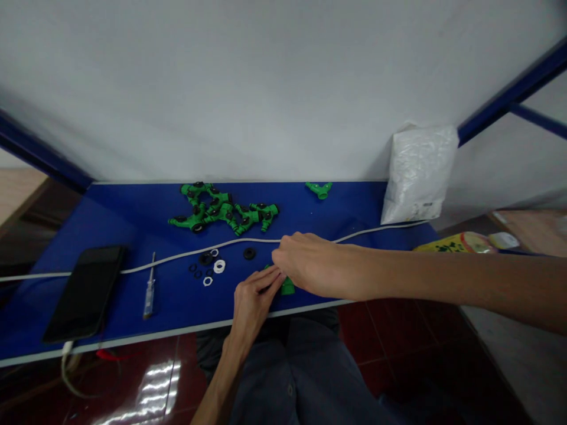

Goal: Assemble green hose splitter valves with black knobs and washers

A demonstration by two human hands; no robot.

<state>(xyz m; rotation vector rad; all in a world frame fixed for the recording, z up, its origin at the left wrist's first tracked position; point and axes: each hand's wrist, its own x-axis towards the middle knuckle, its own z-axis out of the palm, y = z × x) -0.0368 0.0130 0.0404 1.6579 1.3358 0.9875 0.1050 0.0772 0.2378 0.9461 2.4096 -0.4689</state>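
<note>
Near the front edge of the blue table, a green plastic Y-shaped hose connector [287, 287] shows partly beneath my two hands. My left hand [253, 295] is closed on its left side, fingers pressed together. Over the top of it my right hand [305, 264] is curled in a fist; what its fingertips pinch is hidden. Just left of the hands lie a black round cap [249, 253], a white ring nut [219, 267], another white ring [208, 282] and several small black rubber rings [198, 274].
Several assembled green Y-connectors with black valves [219, 208] lie at the back; a bare green one [319, 190] sits right of them. A white cable [177, 256] crosses the table [181, 307]. A screwdriver [149, 294], phone [86, 292], plastic-wrapped package [419, 174] and yellow bottle [460, 242] lie around.
</note>
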